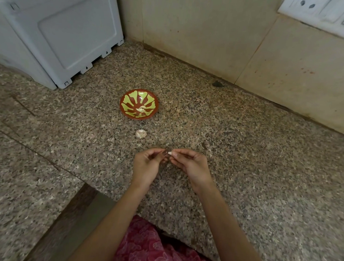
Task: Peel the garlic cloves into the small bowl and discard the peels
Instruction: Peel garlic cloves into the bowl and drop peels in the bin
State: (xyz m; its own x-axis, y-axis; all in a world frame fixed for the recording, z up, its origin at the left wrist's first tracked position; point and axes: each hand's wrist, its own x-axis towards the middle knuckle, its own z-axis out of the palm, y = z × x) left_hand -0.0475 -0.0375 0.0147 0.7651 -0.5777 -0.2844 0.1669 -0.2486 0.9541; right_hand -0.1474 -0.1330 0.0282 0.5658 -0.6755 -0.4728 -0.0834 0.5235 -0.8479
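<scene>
A small red bowl with a yellow-green pattern sits on the speckled granite counter, with pale peeled garlic cloves in its bottom. In front of it lies a pale garlic piece with papery skin. Nearer to me, my left hand and my right hand meet above the counter. Their fingertips pinch one small whitish garlic clove between them. Most of the clove is hidden by the fingers.
A white plastic appliance stands at the back left. Beige tiled walls close the back and right, with a socket panel at the top right. The counter's front edge runs at the lower left. Small peel bits lie right of my hands.
</scene>
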